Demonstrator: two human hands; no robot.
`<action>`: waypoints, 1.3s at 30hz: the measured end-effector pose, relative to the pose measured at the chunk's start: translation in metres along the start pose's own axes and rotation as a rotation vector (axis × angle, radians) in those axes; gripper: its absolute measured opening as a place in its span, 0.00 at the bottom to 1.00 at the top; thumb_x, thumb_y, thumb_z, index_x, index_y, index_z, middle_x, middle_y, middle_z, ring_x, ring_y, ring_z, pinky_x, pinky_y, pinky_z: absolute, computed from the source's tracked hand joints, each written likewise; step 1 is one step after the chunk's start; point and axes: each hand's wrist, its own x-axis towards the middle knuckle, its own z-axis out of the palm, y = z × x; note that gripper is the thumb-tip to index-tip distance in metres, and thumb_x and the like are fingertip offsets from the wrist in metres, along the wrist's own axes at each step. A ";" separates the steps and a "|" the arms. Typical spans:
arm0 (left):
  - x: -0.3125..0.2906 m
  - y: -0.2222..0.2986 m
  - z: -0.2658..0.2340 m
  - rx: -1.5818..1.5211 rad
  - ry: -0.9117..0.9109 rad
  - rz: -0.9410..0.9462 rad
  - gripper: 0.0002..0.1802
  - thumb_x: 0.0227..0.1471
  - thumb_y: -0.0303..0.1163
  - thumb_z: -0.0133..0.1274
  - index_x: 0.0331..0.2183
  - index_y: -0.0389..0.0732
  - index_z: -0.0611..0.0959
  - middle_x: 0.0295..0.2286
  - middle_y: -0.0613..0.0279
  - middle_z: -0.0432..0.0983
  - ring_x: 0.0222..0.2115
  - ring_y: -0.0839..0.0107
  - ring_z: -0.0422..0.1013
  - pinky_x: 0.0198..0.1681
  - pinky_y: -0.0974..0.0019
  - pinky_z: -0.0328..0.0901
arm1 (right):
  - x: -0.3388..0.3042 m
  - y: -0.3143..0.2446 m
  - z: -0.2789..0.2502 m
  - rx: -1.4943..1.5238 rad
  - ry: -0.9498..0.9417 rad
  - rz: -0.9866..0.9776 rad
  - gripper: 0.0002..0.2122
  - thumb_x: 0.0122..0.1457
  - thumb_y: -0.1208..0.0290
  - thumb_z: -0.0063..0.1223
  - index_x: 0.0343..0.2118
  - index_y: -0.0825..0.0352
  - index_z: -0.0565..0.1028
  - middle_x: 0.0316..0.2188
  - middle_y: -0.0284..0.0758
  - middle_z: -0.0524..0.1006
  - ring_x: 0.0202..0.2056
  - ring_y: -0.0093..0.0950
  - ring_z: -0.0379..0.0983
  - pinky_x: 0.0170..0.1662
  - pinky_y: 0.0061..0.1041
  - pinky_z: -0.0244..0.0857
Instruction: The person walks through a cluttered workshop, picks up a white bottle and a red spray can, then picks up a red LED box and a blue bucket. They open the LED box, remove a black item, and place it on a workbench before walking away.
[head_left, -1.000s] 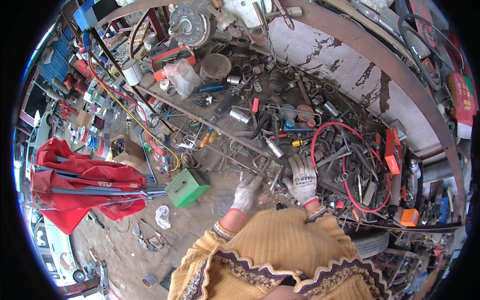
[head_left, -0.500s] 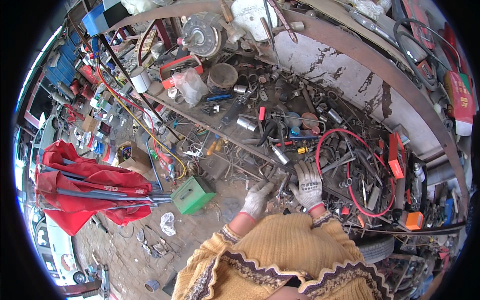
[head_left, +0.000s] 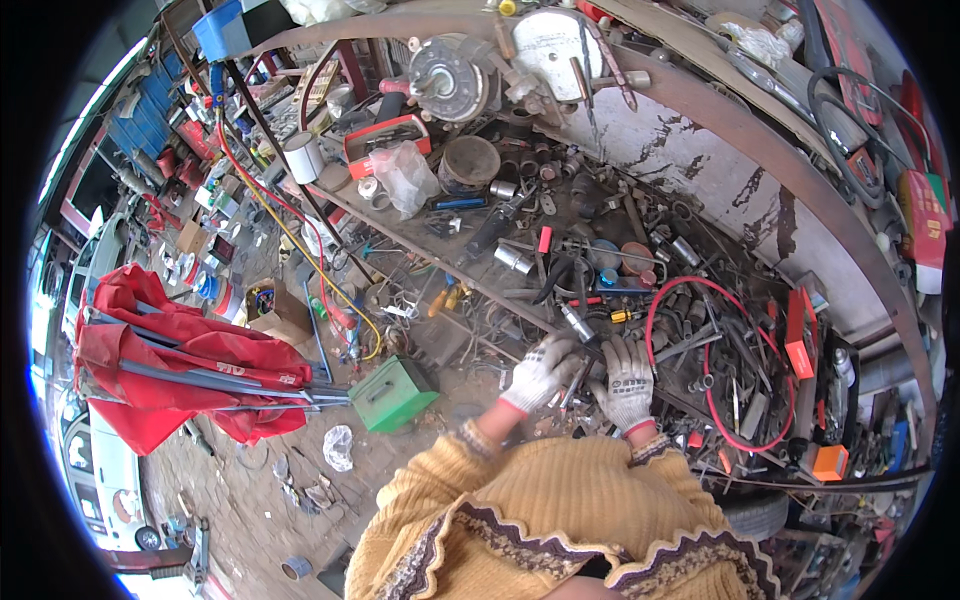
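Both my hands wear pale, soiled knit work gloves, at the near edge of a cluttered bench. My left hand [head_left: 541, 374] is closed, its fingers curled over toward the right; what they hold is hidden. Just right of it a thin metal tool [head_left: 574, 386] slants between my hands. My right hand [head_left: 627, 384] lies over the bench edge, back up, fingers stretched forward, thumb toward the left hand. Beyond the gloves lie a chrome socket [head_left: 577, 323], a yellow-and-black screwdriver handle [head_left: 624, 315] and a larger metal socket [head_left: 514, 259].
A red hose loop [head_left: 707, 402] lies right of my right hand, among wrenches and metal parts. A green metal box [head_left: 392, 395] sits on the paved ground to the left, near a folded red canopy [head_left: 185, 360]. An orange-red box [head_left: 799, 335] stands at the right.
My left hand has moved forward and right, closer to the chrome socket. My right hand stays at the bench edge with its fingers forward. The whole view has shifted slightly.
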 end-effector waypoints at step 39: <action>0.042 -0.018 -0.035 0.126 -0.036 -0.214 0.18 0.58 0.35 0.51 0.49 0.40 0.77 0.58 0.52 0.68 0.49 0.46 0.72 0.51 0.51 0.68 | 0.133 -0.016 0.024 0.351 -0.244 0.464 0.26 0.61 0.41 0.50 0.49 0.60 0.77 0.44 0.44 0.80 0.49 0.46 0.75 0.53 0.42 0.67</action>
